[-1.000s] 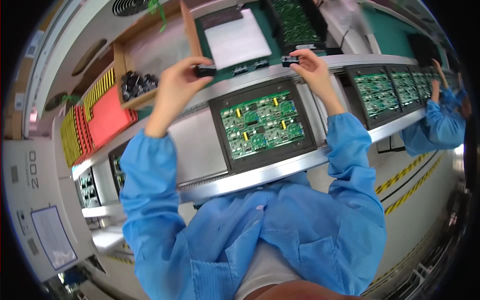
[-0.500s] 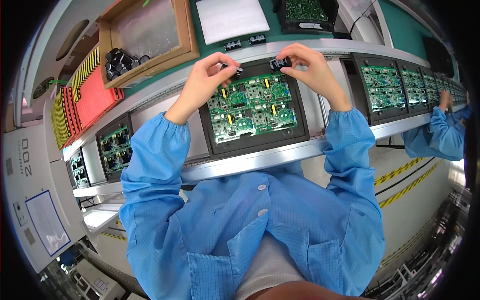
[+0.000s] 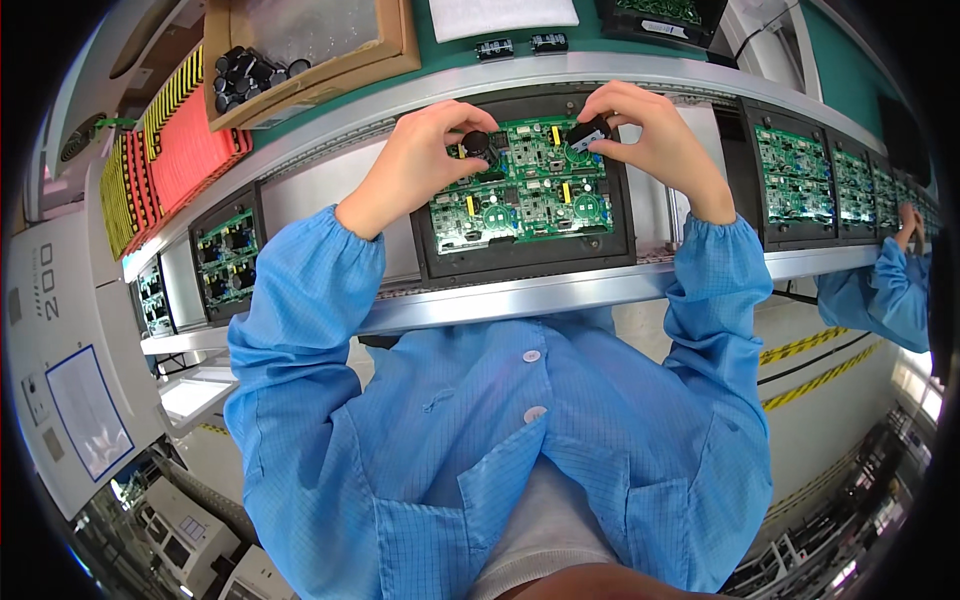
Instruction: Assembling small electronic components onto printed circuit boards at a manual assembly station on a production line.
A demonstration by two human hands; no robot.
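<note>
A green circuit board panel lies in a black carrier frame on the conveyor in front of me. My left hand pinches a black cylindrical capacitor over the panel's upper left part. It stands roughly upright there; whether it touches the board I cannot tell. My right hand grips another black capacitor, tilted, above the upper right part near a round board outline. The undersides of both capacitors are hidden.
Two capacitors lie on the green bench beyond the metal rail. A cardboard box with black capacitors stands back left, beside red trays. A black bin holds small green parts. More carriers sit along the conveyor; a co-worker's sleeve shows far right.
Both hands have come from the panel's far edge to over its upper part. The left capacitor is now upright, and the right one has tipped from lying flat to slanted. The view has shifted.
</note>
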